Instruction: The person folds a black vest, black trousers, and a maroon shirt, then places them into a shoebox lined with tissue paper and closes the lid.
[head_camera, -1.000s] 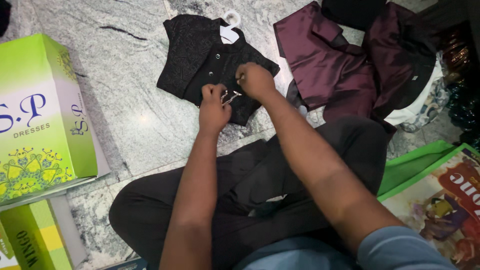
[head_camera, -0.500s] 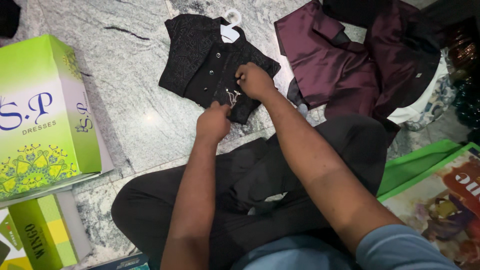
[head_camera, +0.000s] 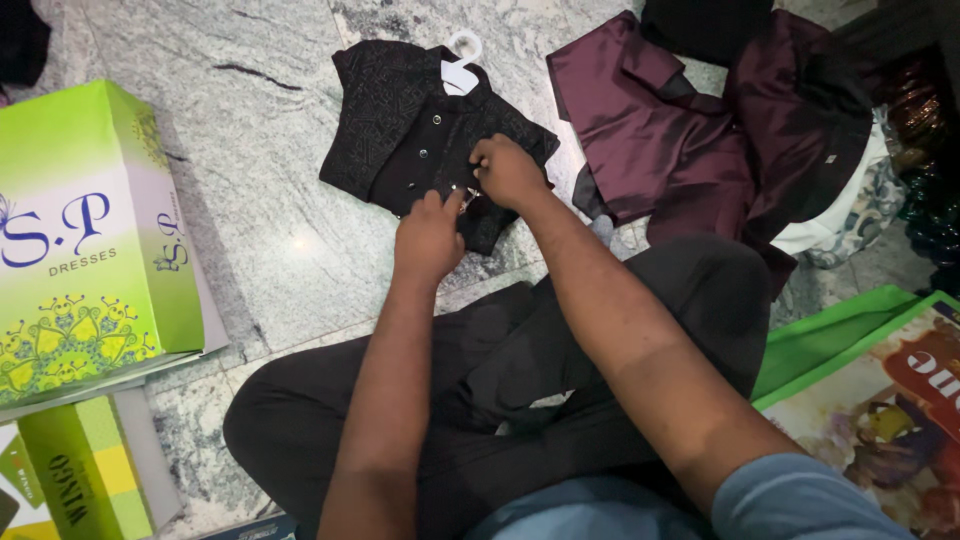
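Observation:
A small black patterned jacket (head_camera: 400, 130) on a white hanger (head_camera: 461, 70) lies flat on the grey marble floor (head_camera: 250, 250). My left hand (head_camera: 430, 235) rests at the jacket's lower hem, fingers pinching near a small shiny metal piece (head_camera: 466, 190). My right hand (head_camera: 508, 170) presses on the jacket's lower right front, fingers closed on the fabric beside that same piece. Both forearms reach out over my crossed legs in dark trousers (head_camera: 520, 390).
A maroon satin garment (head_camera: 690, 140) lies to the right of the jacket. Green and white cardboard boxes (head_camera: 90, 250) stand at the left, a smaller green box (head_camera: 90, 470) below them. A green printed bag (head_camera: 880, 390) lies at the lower right.
My left hand has shifted slightly down and toward me along the jacket's hem. My right hand stays on the jacket's lower front. The jacket has not moved.

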